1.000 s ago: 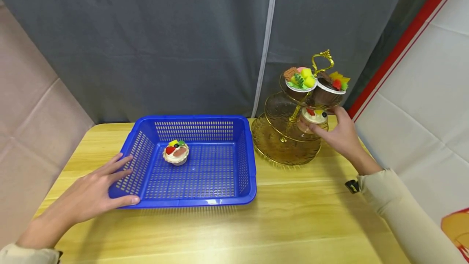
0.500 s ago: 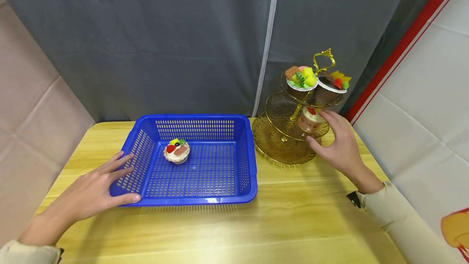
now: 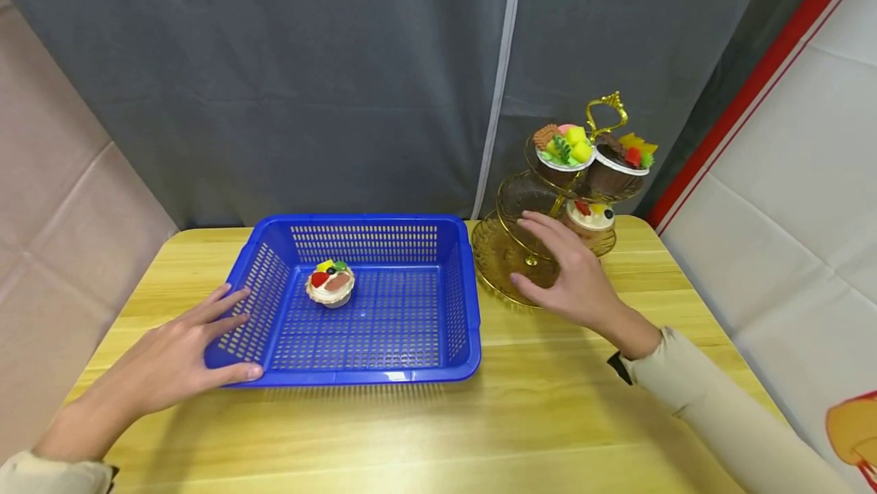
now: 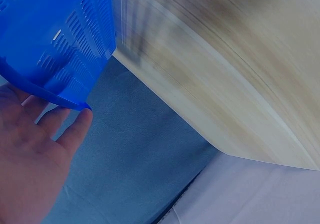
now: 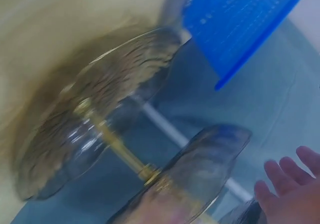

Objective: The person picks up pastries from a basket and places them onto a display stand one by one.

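Note:
My left hand [image 3: 167, 364] rests on the left rim of a blue plastic basket [image 3: 356, 379], fingers spread; the left wrist view shows its fingertips [image 4: 80, 121] touching the rim. In the basket sits a small toy fruit tart [image 3: 330, 285] with cream and red, yellow and green toppings. My right hand [image 3: 575, 277], holding nothing, hovers in front of a three-tier gold cake stand [image 3: 500, 269], fingers apart. On its middle tier stands a cream-topped cupcake [image 3: 591, 218], partly hidden. The top tier bears a fruit-topped cupcake [image 3: 563, 150] and a chocolate cupcake [image 3: 620, 163].
Basket and stand are side by side near the back of the wooden table [image 3: 438, 433]. Behind it hangs a grey curtain [image 3: 329, 83]. A white panel with a red stripe [image 3: 760, 83] rises on the right.
My right hand has let go of the cream-topped cupcake on the middle tier and moved left and slightly down, across the front of the stand. The left hand has stayed put.

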### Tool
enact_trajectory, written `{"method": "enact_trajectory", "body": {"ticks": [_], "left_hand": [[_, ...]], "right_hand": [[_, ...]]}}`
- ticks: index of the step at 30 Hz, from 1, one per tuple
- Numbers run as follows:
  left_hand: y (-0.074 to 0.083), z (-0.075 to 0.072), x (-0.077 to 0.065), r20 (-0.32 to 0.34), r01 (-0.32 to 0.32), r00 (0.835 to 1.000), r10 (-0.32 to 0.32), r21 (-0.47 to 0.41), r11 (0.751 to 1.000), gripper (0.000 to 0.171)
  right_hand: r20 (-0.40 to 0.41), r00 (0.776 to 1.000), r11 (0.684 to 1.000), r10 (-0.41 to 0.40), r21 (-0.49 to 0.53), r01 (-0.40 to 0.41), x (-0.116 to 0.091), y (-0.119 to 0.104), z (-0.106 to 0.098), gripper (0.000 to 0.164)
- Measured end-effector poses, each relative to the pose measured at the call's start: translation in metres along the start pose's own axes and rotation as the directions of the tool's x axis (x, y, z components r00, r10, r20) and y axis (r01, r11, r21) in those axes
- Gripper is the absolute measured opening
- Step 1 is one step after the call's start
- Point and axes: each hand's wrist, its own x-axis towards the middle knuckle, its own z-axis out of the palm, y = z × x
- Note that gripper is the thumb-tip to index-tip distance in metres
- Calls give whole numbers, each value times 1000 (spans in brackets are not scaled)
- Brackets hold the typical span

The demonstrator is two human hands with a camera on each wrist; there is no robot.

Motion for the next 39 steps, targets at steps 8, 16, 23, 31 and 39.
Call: {"method": "enact_trajectory", "body": {"ticks": [8, 16, 23, 31, 39], "left_hand": [[0, 1, -1, -8, -7, 1000, 7, -7, 1000, 86], [0, 0, 0, -1, -1, 1000, 1, -1, 1000, 86], [0, 0, 0, -7, -1, 1000, 1, 4, 1000, 86], [0, 0, -1, -8, -1, 1000, 1, 2, 1000, 86], [1, 0, -1, 0, 6, 1000, -6, -1, 1000, 85]], "right_hand": [[184, 983, 981, 23, 183, -57, 33, -25, 23, 84], [329, 941, 931, 76, 314, -185, 52, -36, 50, 86], [371, 927, 934, 49, 311, -174, 67, -48, 70, 84], [432, 902, 943, 17, 294, -158, 84, -69, 90, 88], [521, 853, 936, 25, 287, -203, 97, -85, 110, 91]]}}
